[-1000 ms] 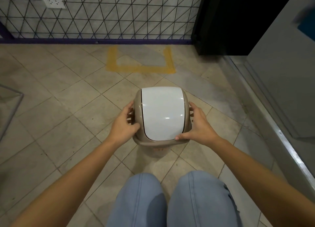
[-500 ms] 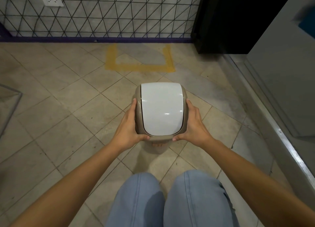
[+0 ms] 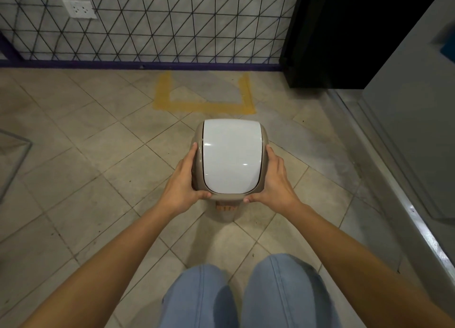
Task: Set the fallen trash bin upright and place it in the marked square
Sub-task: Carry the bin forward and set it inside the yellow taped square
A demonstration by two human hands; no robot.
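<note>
The bin (image 3: 231, 160) is standing upright, seen from above, with its white swing lid (image 3: 231, 155) facing the camera and its tan collar showing around the lid's edges. The left hand (image 3: 183, 182) is gripping the bin's left side: its fingers (image 3: 193, 155) are lying together along the collar, and its thumb is pressing the near rim. The right hand (image 3: 275, 179) is mirroring this on the right side, fingers together along the collar, thumb hooking the near rim. Both hands are clamping the bin between them.

Whether the bin's base is touching the floor (image 3: 86, 167) cannot be told; only a small part of the lower body is showing below the collar.

The bin is positioned over the tiles just short of the square (image 3: 204, 104), outside its yellow outline. The square is lying against the base of the wire-grid wall (image 3: 172, 24). A socket (image 3: 79, 9) is sitting on that wall at upper left. A dark cabinet (image 3: 344, 32) is standing to the right of the square. The person's knees (image 3: 246, 298), in blue denim, are showing at the bottom edge.
</note>
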